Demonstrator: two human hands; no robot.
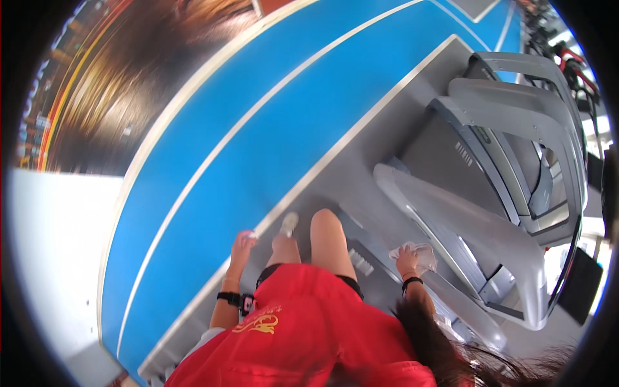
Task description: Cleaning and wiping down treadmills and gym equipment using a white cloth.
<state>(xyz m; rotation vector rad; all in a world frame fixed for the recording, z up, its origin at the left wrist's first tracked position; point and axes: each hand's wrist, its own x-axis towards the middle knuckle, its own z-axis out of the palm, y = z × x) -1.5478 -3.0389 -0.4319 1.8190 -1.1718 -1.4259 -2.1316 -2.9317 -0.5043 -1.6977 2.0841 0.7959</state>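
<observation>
My right hand (407, 262) grips a crumpled white cloth (424, 256), which looks thin and slightly see-through. It is beside the grey handrail (449, 205) of a treadmill; whether the cloth touches the rail I cannot tell. My left hand (242, 246) hangs over the edge between grey and blue flooring. A small whitish thing (251, 235) shows at its curled fingers, too small to name. Black bands sit on both wrists, the left one with a small device (247, 305). A red apron (309, 324) with a yellow print covers my front.
The treadmill's dark running belt (435, 145) and grey frame (524, 130) fill the right side. Blue flooring (271, 140) with a curved white line runs along the left, bordered by a large picture wall (111, 96). More gym equipment (573, 72) stands at the far upper right.
</observation>
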